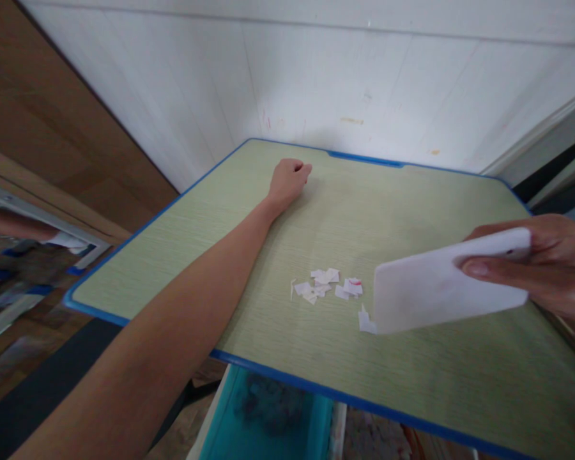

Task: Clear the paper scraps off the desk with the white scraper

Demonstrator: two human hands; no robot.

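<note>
My right hand [531, 268] grips a white flat rectangular piece with rounded corners [421, 291] by its right end, thumb on the near face. A small dark spot shows near its upper right corner. Its left edge is by a small scrap of white paper [365, 322], partly covering it. More paper scraps [324, 278] lie in a loose cluster on the table, several overlapping, one with a red mark [353, 285]. My left hand [291, 179] rests as a loose fist on the far part of the table, apart from the scraps, with nothing visible in it.
The pale green table [393, 211] has a blue rim and meets a white panelled wall [306, 76]. Below the near edge is a teal bin [268, 415] with dark contents. At left are a wooden panel [67, 128] and part of another person's arm [16, 223].
</note>
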